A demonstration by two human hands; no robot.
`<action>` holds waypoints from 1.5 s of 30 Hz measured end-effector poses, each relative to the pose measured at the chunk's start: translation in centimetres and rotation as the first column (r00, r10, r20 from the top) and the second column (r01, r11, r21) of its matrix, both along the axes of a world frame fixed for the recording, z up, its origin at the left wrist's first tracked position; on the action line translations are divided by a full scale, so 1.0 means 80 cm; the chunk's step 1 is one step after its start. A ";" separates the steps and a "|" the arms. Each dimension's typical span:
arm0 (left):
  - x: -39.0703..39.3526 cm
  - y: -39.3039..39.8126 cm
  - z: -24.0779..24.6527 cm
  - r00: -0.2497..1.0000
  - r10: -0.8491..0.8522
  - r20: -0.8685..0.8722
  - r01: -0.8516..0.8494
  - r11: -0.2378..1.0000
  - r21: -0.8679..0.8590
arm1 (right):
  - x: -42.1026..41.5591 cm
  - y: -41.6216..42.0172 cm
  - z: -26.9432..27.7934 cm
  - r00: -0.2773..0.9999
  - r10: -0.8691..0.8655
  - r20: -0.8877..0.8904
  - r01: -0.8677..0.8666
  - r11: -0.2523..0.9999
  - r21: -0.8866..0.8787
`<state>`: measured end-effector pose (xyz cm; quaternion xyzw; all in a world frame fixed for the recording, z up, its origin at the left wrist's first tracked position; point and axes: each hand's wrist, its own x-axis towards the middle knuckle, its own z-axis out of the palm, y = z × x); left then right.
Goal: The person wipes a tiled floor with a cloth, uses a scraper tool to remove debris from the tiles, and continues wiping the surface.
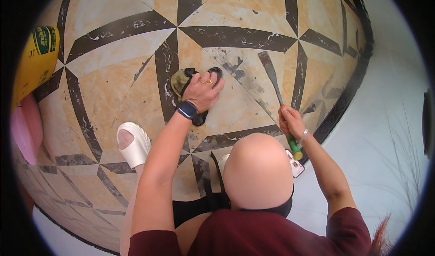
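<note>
My left hand (204, 90), with a watch at the wrist and rings on the fingers, presses a crumpled olive and black cloth (179, 83) against the tiled floor (234, 101). Part of the cloth is hidden under the palm. My right hand (292, 122) grips the green handle of a flat-bladed metal scraper (270, 67). Its blade points away from me, over a pale tile; whether it touches the floor I cannot tell. Between the cloth and the blade, dark grey residue (237, 72) and smeared patches mark the tile.
At the left stands a yellow bucket (37, 62) bearing writing, with a pink plastic object (29, 127) beside it. A phone (296, 166) lies by my knee near the white wall (380, 120). My white slipper (134, 145) is planted on the left. Small dark flakes (255, 12) dot the floor.
</note>
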<state>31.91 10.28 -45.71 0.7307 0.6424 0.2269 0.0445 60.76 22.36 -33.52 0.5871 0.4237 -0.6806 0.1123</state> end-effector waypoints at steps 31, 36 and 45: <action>0.223 0.048 0.088 -0.885 0.464 -0.019 0.431 0.806 -0.405 | 0.027 -0.111 0.056 0.999 0.035 -0.033 0.003 0.634 0.773; 0.247 0.050 0.091 -0.862 0.506 0.040 0.393 0.714 -0.579 | 0.035 -0.118 0.055 0.993 0.110 0.044 -0.097 0.550 0.830; 0.276 0.059 0.082 -0.782 0.577 0.234 0.215 0.603 -0.768 | 0.076 -0.150 0.006 0.996 0.023 -0.082 0.058 0.524 0.849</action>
